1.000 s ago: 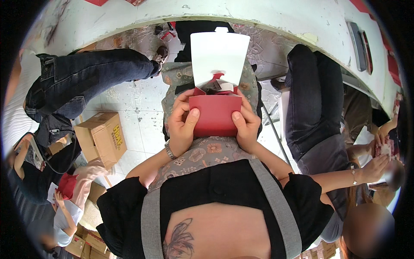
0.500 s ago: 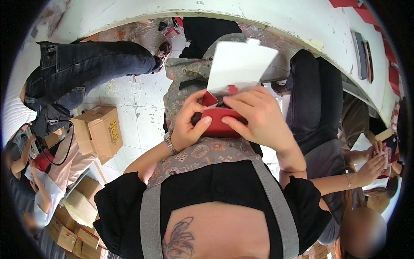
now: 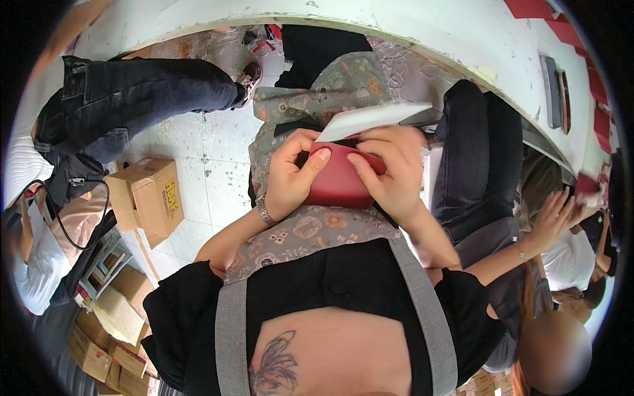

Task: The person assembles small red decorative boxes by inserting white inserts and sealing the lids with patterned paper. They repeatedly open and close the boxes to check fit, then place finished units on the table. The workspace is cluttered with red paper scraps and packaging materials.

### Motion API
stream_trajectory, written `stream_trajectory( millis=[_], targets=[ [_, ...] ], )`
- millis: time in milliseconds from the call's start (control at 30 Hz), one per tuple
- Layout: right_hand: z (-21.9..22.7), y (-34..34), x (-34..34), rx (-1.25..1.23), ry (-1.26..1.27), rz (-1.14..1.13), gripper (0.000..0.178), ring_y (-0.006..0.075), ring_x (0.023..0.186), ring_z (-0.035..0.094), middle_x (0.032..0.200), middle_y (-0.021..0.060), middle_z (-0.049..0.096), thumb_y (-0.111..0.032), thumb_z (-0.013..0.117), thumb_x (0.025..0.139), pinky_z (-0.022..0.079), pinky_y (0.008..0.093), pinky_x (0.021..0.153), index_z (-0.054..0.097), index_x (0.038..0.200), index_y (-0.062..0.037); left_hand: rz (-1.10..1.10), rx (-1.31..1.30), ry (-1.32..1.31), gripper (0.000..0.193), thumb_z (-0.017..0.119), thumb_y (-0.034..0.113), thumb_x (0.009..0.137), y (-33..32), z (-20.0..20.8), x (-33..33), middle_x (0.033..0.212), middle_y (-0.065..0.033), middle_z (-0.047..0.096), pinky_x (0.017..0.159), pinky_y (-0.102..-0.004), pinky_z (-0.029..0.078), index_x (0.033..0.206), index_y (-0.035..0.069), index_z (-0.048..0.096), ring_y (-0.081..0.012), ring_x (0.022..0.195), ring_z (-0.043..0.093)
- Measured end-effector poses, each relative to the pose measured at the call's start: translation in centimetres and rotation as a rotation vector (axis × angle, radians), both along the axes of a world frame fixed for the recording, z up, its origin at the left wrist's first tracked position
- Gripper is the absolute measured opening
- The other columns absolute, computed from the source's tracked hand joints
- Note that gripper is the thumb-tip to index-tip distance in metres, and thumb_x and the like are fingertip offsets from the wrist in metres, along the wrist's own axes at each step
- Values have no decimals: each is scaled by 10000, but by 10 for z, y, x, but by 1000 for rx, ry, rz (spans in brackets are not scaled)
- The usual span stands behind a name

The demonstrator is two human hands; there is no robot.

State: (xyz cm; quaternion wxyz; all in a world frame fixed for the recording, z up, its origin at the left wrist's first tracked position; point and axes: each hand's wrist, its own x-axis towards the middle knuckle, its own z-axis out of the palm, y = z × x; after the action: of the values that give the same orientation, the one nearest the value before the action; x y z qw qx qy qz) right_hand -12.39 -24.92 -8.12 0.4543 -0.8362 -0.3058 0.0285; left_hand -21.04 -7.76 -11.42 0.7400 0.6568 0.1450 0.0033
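Note:
Over my lap I hold a small red box (image 3: 340, 177), which looks like cardboard, with a white-lined flap (image 3: 370, 120) standing out from its far side. My left hand (image 3: 292, 173) grips its left end, thumb on the red face and fingers behind. At the right end, my right hand (image 3: 395, 173) lays its thumb on the same face. Its other fingers curl over the far edge below the flap and are slightly blurred. What lies inside the box is hidden.
A white table (image 3: 396, 23) curves across the far side, with a dark phone-like slab (image 3: 550, 92) on its right. Brown cartons (image 3: 148, 201) stand on the tiled floor at left. Seated close at right is a co-worker, whose hand (image 3: 553, 221) is stretched out.
The red face has tipped up toward me, and the white flap now appears lower and narrower. My right fingers have moved from above the box's opening to behind its far edge.

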Motion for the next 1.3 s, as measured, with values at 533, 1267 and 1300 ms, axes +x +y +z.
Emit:
stream_trajectory(
  millis=[533,1267,1300],
  targets=[
    [-39,0,-53,651,818,-250,185,187,1166,458,1348,169,428,-85,598,863,366,317,968,549,993,37,55,-143,97,143,526,159,935,-2,2,0,895,-12,580,715,-200,431,907,19,530,-43,790,503],
    [-34,14,-29,782,901,-343,188,111,913,559,952,45,594,-50,662,822,450,266,830,510,928,-21,127,-331,161,389,617,-2,824,-9,16,23,1046,-95,577,824,-258,465,1141,16,392,-133,963,561],
    [-31,15,-26,755,937,-322,219,120,937,560,984,55,599,-53,670,816,449,271,845,527,976,-9,98,-300,173,407,610,-1,825,-8,15,24,1059,-100,576,833,-263,463,1165,11,388,-138,973,560]
  ],
)
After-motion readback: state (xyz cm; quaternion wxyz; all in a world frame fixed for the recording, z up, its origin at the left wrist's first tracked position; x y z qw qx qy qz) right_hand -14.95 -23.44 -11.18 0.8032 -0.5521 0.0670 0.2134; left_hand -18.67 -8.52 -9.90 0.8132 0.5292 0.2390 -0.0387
